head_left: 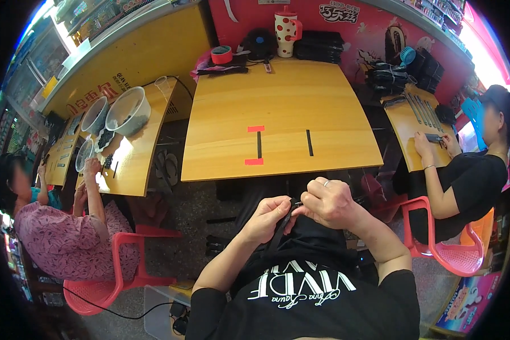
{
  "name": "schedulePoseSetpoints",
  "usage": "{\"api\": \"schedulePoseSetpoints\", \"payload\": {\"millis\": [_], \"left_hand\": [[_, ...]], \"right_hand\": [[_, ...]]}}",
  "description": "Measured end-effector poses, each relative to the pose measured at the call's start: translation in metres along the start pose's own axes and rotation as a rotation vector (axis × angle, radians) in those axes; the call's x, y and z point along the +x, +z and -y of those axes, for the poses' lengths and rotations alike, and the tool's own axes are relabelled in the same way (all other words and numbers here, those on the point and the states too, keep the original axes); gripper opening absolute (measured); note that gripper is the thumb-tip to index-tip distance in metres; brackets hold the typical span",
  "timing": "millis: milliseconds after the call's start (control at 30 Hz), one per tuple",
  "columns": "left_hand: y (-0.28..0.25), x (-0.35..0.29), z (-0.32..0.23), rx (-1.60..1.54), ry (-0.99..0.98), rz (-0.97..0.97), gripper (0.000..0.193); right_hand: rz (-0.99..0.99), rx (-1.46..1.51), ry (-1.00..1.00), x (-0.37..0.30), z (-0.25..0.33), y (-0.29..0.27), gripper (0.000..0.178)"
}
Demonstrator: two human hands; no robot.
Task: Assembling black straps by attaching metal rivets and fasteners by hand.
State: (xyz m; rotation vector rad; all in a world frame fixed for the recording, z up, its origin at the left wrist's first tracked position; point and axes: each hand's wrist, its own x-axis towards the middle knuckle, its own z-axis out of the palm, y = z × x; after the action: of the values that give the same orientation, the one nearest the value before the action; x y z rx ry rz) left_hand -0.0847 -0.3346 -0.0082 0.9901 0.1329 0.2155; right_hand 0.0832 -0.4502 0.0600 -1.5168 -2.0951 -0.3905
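Note:
Both my hands are close together over my lap, just off the front edge of the table. My left hand (266, 217) is closed, thumb and fingers pinching a black strap (275, 242) whose tail hangs down against my black shirt. My right hand (327, 203), with a ring on one finger, is closed on the strap's upper end. A small dark piece shows between the fingertips there; its kind is too small to make out. On the wooden table (221, 113) lie two short black strips: one strip (259, 145) between two red tape marks (255, 129), another strip (309, 143) to its right.
At the table's back stand a red-dotted tumbler (285, 35), a roll of red tape (221, 55) and a black stack (319, 46). People work at side tables, left and right. Clear plastic tubs (129, 111) stand on the left table. Pink chairs (122, 249) flank me.

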Motion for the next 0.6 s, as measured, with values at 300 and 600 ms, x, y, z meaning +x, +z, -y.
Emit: {"api": "schedulePoseSetpoints", "payload": {"millis": [300, 600], "left_hand": [[-0.007, 0.0, 0.004, 0.03, -0.017, 0.034, 0.035], [-0.006, 0.0, 0.004, 0.029, -0.018, 0.033, 0.036]], "right_hand": [[-0.023, -0.076, 0.024, -0.002, 0.003, -0.001, 0.035], [0.015, -0.059, 0.002, -0.003, -0.001, 0.002, 0.038]]}}
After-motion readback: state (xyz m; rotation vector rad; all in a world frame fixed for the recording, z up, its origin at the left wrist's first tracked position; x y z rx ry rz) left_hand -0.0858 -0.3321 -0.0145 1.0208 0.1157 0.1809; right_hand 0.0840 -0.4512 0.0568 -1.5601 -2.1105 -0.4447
